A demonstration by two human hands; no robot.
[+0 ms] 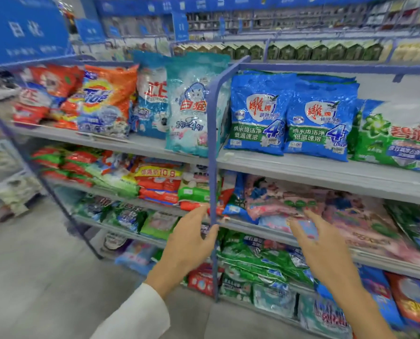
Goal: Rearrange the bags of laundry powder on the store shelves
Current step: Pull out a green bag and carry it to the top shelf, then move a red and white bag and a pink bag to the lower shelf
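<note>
Bags of laundry powder fill the shelves. On the upper shelf [326, 167] stand an orange bag [106, 99], a teal bag [192, 111], two blue bags [258, 113] [321, 121] and a green bag [395, 140]. Pink bags [277, 199] lie flat on the second shelf. My left hand [192, 241] is raised in front of the blue upright post [214, 167], fingers relaxed, holding nothing. My right hand [319, 245] hovers with fingers spread just before the pink bags, empty; whether it touches them I cannot tell.
Red and green bags [86, 167] are stacked on the left of the second shelf, more green and blue bags [265, 265] fill the lower shelves. A blue sign [25, 30] hangs at top left. Grey floor [37, 277] spreads to the left of the shelving.
</note>
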